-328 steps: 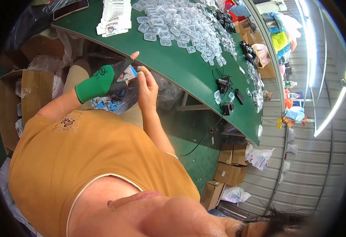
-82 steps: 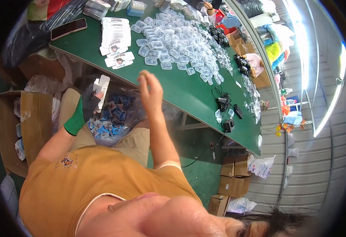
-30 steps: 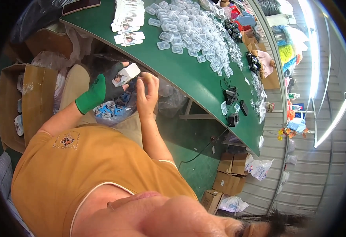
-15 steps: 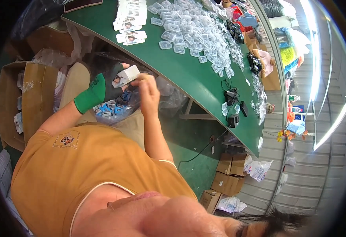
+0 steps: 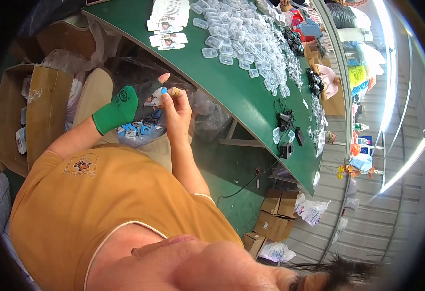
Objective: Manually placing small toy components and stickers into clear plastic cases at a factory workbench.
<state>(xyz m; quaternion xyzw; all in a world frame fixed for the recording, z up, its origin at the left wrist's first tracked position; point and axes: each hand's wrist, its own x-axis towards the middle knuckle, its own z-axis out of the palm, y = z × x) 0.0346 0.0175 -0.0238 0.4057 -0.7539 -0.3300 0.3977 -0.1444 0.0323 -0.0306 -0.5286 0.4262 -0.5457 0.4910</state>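
Note:
My left hand [image 5: 127,105], in a green glove with dark fingers and bare fingertips, holds a small white printed box [image 5: 153,99] above my lap. My bare right hand [image 5: 178,114] is closed in a pinch at the box's end, thumb and fingers on a small blue piece [image 5: 164,90]. Whether that piece is partly inside the box, I cannot tell. Just below both hands, a clear plastic bag [image 5: 147,141] in my lap holds several small blue-and-white pieces [image 5: 134,130].
On the green table [image 5: 222,85] lie flat printed cartons [image 5: 169,24], a heap of clear plastic cases [image 5: 236,39] and black adapters with cables [image 5: 285,121]. An open cardboard box [image 5: 47,116] stands at my left. More cardboard boxes [image 5: 275,213] are on the floor at right.
The white box has turned in my left hand and shows less of its white side. My right hand, blurred before, now pinches a blue piece at the box. The view has shifted slightly.

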